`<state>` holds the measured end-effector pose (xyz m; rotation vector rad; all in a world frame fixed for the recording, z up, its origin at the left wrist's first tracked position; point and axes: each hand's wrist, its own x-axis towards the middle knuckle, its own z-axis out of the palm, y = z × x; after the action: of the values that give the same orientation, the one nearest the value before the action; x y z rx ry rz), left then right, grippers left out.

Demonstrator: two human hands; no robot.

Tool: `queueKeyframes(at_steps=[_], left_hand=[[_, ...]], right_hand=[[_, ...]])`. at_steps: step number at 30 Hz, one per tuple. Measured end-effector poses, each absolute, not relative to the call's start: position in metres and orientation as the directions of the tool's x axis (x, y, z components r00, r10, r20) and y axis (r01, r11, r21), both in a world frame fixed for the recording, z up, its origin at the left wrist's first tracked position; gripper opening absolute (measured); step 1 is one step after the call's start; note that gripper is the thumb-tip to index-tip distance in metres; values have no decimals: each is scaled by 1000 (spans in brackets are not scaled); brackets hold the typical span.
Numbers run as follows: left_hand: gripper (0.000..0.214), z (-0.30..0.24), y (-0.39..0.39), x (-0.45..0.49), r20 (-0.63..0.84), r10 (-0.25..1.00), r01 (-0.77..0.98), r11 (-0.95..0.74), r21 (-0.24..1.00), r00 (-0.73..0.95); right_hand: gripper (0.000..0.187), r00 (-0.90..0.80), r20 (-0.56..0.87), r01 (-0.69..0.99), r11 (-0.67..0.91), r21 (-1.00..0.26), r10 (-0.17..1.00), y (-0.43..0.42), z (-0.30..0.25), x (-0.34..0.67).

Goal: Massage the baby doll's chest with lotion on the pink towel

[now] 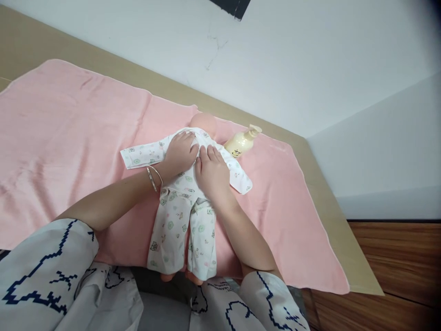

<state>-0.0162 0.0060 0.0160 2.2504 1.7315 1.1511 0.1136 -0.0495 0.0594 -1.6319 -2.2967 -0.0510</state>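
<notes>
A baby doll (203, 121) lies stretched out, its smooth round head pointing away from me and its feet at the near edge. It is dressed in white printed pajamas (170, 230) with long sleeves and trousers. My left hand (181, 149), with a bangle on the wrist, rests flat on the upper left of the doll's body, fingers extended. Beside it, my right hand (212, 172) lies on the right side of the body, fingers also stretched out. Neither hand holds anything. The cloth under my palms is hidden.
A cream pump bottle (241, 141) lies tilted near the doll's right sleeve. Under everything spreads a pink blanket (86, 138) on a tan board (320, 202). A white wall (275, 59) rises behind, and wooden drawers (396, 257) stand at the lower right.
</notes>
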Motion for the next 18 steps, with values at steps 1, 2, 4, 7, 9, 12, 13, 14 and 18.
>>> queueKeyframes(at_steps=[1, 2, 4, 7, 9, 12, 13, 14, 18], left_hand=[[37, 16, 6, -16, 509, 857, 802, -356, 480, 75], [38, 15, 5, -15, 514, 855, 804, -352, 479, 68], [39, 15, 2, -12, 524, 850, 801, -350, 486, 53], [39, 13, 0, -10, 532, 845, 793, -357, 494, 50], [38, 12, 1, -10, 539, 841, 793, -364, 490, 53], [37, 14, 1, -11, 536, 842, 802, -356, 479, 54], [37, 16, -2, -11, 533, 844, 813, -349, 465, 58], [36, 19, -5, -11, 529, 846, 831, -341, 440, 68], [37, 34, -28, -6, 526, 832, 907, -345, 240, 177]], right_hand=[[53, -299, 281, 920, 354, -171, 912, -48, 58, 115], [53, -301, 275, 909, 362, -206, 913, -44, 56, 118], [54, -315, 254, 870, 385, -308, 914, -30, 51, 127], [60, -318, 246, 810, 398, -431, 915, -11, 43, 141], [62, -306, 253, 799, 392, -456, 918, -4, 40, 146], [64, -309, 254, 799, 395, -454, 917, -3, 40, 147], [64, -315, 250, 797, 398, -454, 915, -4, 41, 147], [63, -319, 248, 795, 401, -455, 915, -4, 41, 147], [61, -299, 260, 798, 390, -460, 918, -1, 40, 150]])
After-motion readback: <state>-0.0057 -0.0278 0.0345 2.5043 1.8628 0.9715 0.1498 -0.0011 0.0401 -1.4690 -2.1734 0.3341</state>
